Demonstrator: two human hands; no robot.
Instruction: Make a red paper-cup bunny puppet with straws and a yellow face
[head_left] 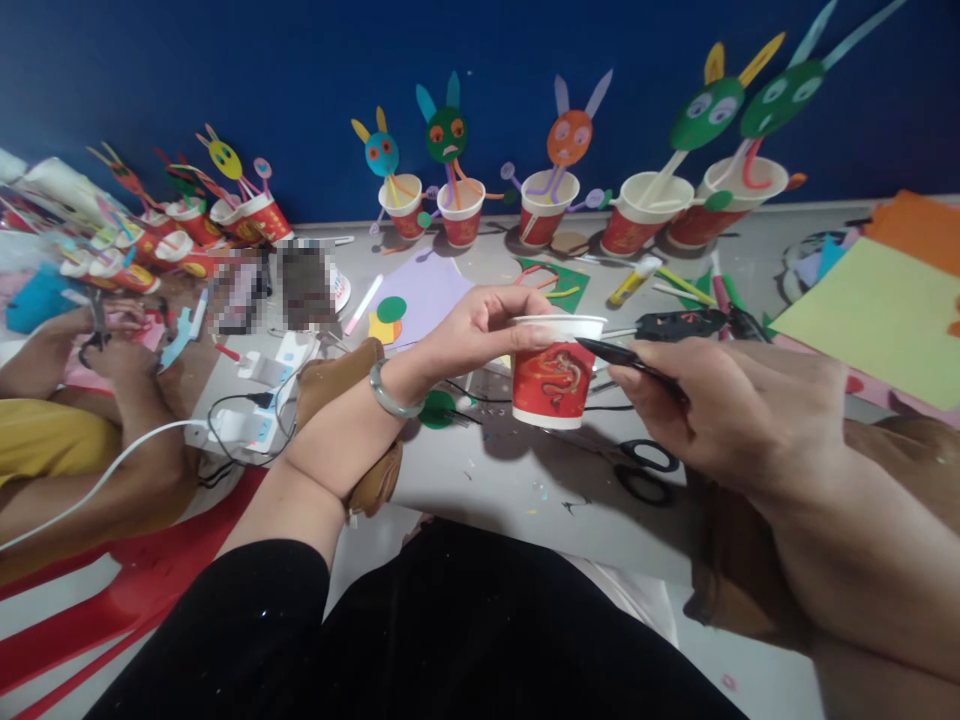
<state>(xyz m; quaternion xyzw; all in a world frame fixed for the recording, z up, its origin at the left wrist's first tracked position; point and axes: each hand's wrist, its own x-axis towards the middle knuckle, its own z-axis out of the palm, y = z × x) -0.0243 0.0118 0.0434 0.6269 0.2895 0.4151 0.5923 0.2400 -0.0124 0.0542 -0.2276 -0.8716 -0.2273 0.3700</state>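
Left hand (480,325) raised, grip pinching red paper cup (555,375) rim, right hand (720,410) grip clamped on black tool (626,362) against cup.

A craft workroom: paper-cup puppets (568,190) line the table (517,480) strewn with coloured paper (877,310).

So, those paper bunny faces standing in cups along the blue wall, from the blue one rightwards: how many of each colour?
Blue paper bunny face: 1
Green paper bunny faces: 3
Orange paper bunny face: 1
Total: 5
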